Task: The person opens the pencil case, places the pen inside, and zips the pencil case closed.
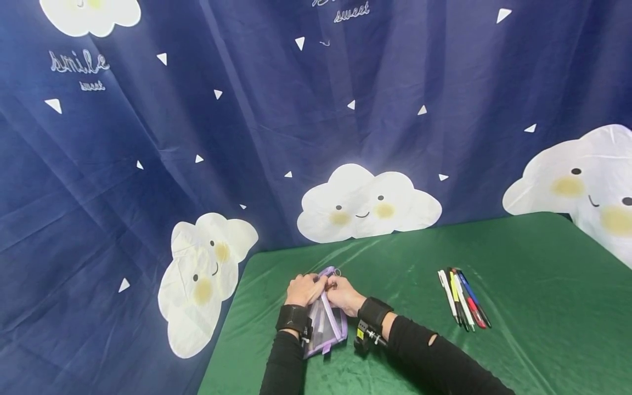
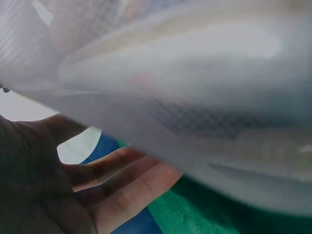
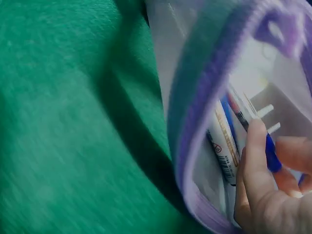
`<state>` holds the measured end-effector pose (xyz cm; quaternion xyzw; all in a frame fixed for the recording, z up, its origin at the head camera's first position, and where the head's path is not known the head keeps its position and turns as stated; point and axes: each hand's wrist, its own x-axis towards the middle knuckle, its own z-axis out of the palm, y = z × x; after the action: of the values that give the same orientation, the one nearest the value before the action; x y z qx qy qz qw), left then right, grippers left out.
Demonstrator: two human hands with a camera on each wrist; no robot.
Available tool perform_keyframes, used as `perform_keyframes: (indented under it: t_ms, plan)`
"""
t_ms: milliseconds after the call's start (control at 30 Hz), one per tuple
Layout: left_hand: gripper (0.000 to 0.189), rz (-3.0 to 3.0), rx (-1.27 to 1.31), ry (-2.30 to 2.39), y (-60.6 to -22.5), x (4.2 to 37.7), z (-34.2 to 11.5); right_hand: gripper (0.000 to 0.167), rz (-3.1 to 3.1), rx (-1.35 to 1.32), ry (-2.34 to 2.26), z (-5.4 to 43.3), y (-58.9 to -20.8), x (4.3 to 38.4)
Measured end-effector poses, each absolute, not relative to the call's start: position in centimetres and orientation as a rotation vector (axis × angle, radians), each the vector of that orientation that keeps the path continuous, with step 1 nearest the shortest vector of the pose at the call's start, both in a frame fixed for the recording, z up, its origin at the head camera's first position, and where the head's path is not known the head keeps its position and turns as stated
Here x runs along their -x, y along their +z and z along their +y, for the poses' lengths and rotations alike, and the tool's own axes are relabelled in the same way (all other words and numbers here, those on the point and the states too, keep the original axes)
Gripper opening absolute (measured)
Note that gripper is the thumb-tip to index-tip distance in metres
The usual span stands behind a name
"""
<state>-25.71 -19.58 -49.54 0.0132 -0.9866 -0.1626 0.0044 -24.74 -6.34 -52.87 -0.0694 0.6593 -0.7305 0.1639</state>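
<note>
A clear mesh zip pouch (image 1: 321, 323) with lilac edging lies on the green cloth, its zipper side gaping. At its far left edge my left hand (image 1: 302, 289) holds it; in the left wrist view the fingers (image 2: 139, 187) pass behind the pouch wall (image 2: 195, 87). My right hand (image 1: 343, 296) reaches in at the mouth from the right. Seen from the right wrist, its fingers (image 3: 256, 161) are inside the lilac zipper edge (image 3: 195, 131), curled about a blue-ended pen (image 3: 273, 155). Beside them in the pouch lies a white tube-like pen (image 3: 224, 146) with printed markings.
Several pens (image 1: 463, 299), white, black, yellow, red and blue, lie side by side on the green cloth (image 1: 395, 351) to the right. A dark blue curtain (image 1: 276, 120) with cloud prints hangs behind and to the left of the table. Both wrists wear black camera straps.
</note>
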Motion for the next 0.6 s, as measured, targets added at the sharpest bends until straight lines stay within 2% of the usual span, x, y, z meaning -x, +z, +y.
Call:
perform_keyframes:
  t_ms: [167,600]
  plan:
    - [0.06,-3.085,-0.054,-0.522,-49.75,25.95,-19.66,0.036,1.879,0.292,-2.006,-6.4,-53.05,24.26]
    - [0.061,-3.086,-0.074,-0.534,-49.3,25.59,-19.51,0.028,2.033,0.455,-1.834,-6.13,-52.91,23.67]
